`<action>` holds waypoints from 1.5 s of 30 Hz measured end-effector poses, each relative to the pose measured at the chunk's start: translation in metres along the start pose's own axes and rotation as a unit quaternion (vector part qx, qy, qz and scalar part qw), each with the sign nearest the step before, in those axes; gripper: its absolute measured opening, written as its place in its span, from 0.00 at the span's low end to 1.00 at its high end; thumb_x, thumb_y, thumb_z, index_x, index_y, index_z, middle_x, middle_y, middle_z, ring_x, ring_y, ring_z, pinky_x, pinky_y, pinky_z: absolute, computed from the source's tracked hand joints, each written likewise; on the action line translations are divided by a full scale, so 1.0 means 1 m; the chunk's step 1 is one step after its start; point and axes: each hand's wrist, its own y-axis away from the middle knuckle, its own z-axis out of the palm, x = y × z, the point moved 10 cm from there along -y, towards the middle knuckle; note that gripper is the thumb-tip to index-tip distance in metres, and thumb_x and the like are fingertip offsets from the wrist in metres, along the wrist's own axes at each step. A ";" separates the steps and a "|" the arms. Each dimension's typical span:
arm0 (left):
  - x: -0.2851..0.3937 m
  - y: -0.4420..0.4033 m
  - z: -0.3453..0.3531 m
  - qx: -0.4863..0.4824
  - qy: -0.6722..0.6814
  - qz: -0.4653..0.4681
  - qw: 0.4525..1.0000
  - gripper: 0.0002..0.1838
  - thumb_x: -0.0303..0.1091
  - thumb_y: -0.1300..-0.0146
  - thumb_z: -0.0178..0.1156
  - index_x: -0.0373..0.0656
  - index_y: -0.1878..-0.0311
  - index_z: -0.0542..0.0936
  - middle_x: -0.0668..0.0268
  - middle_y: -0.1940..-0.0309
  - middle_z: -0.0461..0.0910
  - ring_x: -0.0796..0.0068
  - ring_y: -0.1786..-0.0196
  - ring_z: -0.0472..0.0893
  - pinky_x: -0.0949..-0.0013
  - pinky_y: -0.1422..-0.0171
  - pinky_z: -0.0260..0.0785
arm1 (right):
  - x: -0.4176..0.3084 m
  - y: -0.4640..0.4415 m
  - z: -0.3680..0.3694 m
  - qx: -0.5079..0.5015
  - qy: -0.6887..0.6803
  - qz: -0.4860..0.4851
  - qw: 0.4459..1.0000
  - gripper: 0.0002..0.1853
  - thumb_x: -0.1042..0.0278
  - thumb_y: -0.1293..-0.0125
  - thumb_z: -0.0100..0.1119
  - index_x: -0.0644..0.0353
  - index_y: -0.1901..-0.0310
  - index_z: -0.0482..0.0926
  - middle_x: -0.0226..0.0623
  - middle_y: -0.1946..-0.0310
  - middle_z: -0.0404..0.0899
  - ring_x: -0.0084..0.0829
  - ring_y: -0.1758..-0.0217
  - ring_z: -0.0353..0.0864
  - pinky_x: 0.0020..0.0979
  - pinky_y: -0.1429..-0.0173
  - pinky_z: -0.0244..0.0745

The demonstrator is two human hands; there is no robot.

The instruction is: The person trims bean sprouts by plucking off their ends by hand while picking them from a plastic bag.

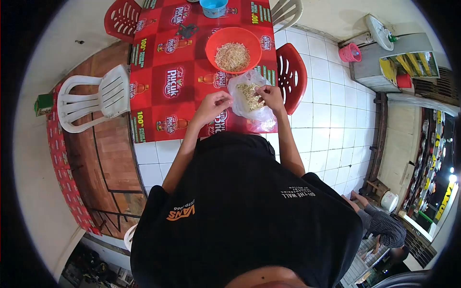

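A clear plastic bag (238, 112) lies open near the table's front edge, with pale bean sprouts (248, 96) inside. My left hand (214, 107) is just left of the bag, thumb and fingers pinched together near its edge; what they hold is too small to tell. Over the bag's right side, my right hand (272, 98) has its fingers closed at the sprouts, and I cannot make out what is between them. Just beyond the bag stands a red plastic bowl (211, 47) with a heap of bean sprouts (232, 56) in it.
The table (158, 98) wears a red printed cloth. A light blue container (213, 7) and a dark metal object (187, 30) are farther back. A white chair (113, 91) stands left, a red chair (294, 77) right. A person (386, 228) is at lower right.
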 end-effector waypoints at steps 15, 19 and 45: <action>0.105 0.025 -0.031 0.126 0.017 0.179 0.976 0.08 0.22 0.36 0.68 0.37 0.54 0.84 0.69 0.61 0.85 0.85 0.61 0.81 0.78 0.59 0.71 | -0.143 0.073 0.088 -0.155 -0.315 -0.040 0.935 0.13 0.61 0.25 0.62 0.62 0.64 0.83 0.29 0.77 0.80 0.18 0.82 0.75 0.20 0.78 0.67; 0.118 0.035 -0.037 0.135 0.016 0.207 0.969 0.08 0.21 0.37 0.68 0.37 0.55 0.85 0.68 0.61 0.84 0.84 0.61 0.81 0.78 0.59 0.71 | -0.146 0.078 0.101 -0.172 -0.354 -0.007 0.920 0.14 0.61 0.24 0.60 0.62 0.65 0.82 0.28 0.78 0.79 0.18 0.84 0.72 0.20 0.80 0.64; 0.097 0.033 -0.050 0.137 0.141 0.086 0.977 0.07 0.28 0.28 0.62 0.35 0.53 0.83 0.66 0.62 0.86 0.83 0.58 0.83 0.76 0.54 0.75 | -0.191 0.069 0.059 -0.084 -0.090 -0.166 0.978 0.13 0.63 0.29 0.67 0.66 0.66 0.83 0.27 0.77 0.80 0.15 0.78 0.75 0.21 0.73 0.69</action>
